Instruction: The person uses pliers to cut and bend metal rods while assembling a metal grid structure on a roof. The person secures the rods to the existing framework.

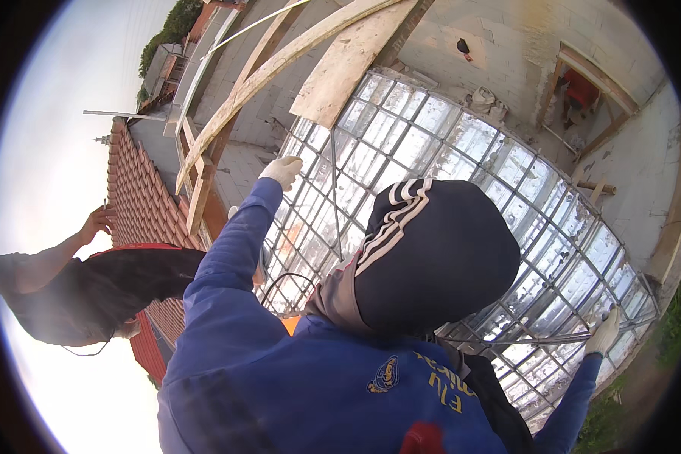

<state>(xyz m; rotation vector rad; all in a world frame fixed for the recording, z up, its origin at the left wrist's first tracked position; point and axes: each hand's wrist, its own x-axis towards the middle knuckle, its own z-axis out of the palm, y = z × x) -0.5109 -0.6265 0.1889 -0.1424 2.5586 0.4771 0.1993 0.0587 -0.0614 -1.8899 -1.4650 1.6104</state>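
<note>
My left hand (282, 171), in a white glove, is closed by the left edge of a steel bar grid (401, 144); what it grips, if anything, is hidden. Far to the right, my gloved right hand (604, 333) is closed around a thin steel rod (541, 340) lying across the grid. Under the bars spreads a shiny silvery sheet (473, 136). Between my blue-sleeved arms rises a dark rounded shape (439, 261) with white stripes, apparently my bent knee, covering the middle of the grid.
On the left a person in black (121, 287) leans in, one bare hand raised. Timber beams (238, 102) and a board (348, 68) cross above the grid's far left. Beyond stand a tiled roof (147, 185), a block wall (469, 30) and a doorway (583, 98) with someone in red.
</note>
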